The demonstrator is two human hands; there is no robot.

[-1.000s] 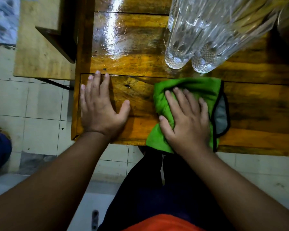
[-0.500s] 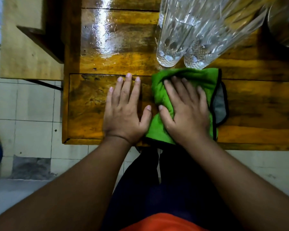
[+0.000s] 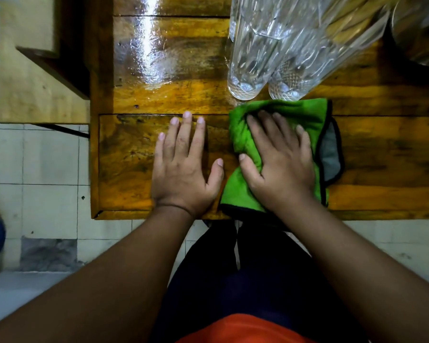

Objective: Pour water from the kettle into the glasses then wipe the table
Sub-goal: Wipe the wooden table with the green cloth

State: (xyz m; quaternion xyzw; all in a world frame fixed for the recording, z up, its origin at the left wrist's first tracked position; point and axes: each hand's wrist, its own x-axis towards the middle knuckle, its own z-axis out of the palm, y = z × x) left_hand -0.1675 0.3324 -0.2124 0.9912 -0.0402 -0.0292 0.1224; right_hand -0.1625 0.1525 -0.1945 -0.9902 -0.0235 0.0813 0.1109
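Nearest the camera, two bare forearms reach over the near edge of the wooden worktop [image 3: 139,194]. The left hand [image 3: 183,174] lies flat on the wood, fingers [image 3: 187,134] stretched out and close together, holding nothing. Just beside it, the right hand [image 3: 280,167] presses palm-down on a crumpled green cloth [image 3: 240,194] with black trim, its fingers spread over the fabric rather than curled around it. The cloth's near edge lies at the worktop's edge. Just beyond the cloth stand two cut-pattern glasses [image 3: 248,70], side by side. Left of them the worktop shines wet.
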